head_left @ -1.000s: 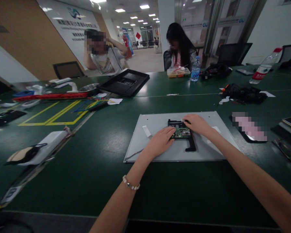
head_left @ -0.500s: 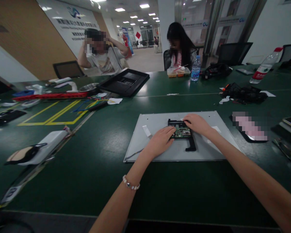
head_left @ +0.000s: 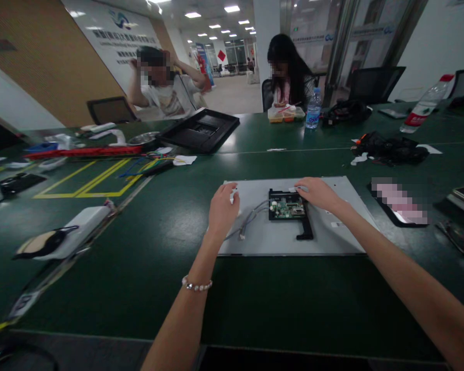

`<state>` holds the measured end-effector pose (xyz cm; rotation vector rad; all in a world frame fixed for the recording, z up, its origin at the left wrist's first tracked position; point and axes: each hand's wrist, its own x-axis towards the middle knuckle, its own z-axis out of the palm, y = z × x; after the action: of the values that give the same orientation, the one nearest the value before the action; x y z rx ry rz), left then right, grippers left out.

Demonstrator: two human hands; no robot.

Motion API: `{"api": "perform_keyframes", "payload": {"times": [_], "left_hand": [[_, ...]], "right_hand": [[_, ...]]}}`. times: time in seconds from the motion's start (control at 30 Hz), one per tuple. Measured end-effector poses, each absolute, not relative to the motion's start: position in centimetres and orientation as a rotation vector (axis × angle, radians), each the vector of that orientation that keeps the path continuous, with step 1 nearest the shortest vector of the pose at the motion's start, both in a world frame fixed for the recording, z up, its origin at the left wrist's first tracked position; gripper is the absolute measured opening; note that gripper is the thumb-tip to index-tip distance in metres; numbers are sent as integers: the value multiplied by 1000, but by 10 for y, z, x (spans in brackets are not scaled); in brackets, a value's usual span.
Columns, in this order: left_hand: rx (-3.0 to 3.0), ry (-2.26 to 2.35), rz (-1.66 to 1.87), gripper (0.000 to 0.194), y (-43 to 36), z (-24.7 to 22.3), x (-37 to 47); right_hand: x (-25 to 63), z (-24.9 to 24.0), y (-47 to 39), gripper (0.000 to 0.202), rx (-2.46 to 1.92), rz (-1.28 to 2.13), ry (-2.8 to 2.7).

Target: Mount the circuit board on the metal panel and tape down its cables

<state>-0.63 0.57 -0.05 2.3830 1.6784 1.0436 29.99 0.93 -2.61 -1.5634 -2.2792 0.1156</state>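
Note:
A grey flat panel (head_left: 263, 246) lies on the table in front of me. On it sits a green circuit board (head_left: 288, 208) in a black plastic bracket (head_left: 304, 236), with thin grey cables (head_left: 249, 216) running out to the left. My right hand (head_left: 319, 195) has its fingers closed on the bracket's upper right corner; a small white piece shows by the fingertips. My left hand (head_left: 222, 211) is over the panel's left edge, thumb and forefinger apart. Something white shows in that gap, and I cannot tell whether it is tape or the panel.
A phone (head_left: 400, 203) lies right of the panel. Further back are a black monitor cover (head_left: 201, 129), a food box (head_left: 284, 114), two bottles (head_left: 313, 109) and black cables (head_left: 388, 148). A white device (head_left: 73, 232) lies at left. Two people sit across the table.
My left hand has lifted off the circuit board and moved left to the panel's edge, uncovering the board and the cables. My right hand has stayed at the bracket's corner.

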Motion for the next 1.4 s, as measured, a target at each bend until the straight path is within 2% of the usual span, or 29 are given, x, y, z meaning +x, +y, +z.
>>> {"api": "perform_keyframes", "payload": {"times": [0.27,0.53,0.77,1.13,1.4], "left_hand": [[2183,1873,807,33,24,-20,-34],[2153,1796,689,34,26,-26,-36],[2207,1784,744,25,22,-17,-33],[1856,1627,1153,19,22,0,-33],[1991,1505,949,17,22,-12,-19]], "right_hand": [[301,-19,5,28,-1548,120,-2258],[300,-20,6,28,-1531,130,-2264],[302,-21,7,28,-1507,121,-2247],[292,-7,2,28,-1421,97,-2211],[274,0,-7,28,-1342,116,-2264]]}}
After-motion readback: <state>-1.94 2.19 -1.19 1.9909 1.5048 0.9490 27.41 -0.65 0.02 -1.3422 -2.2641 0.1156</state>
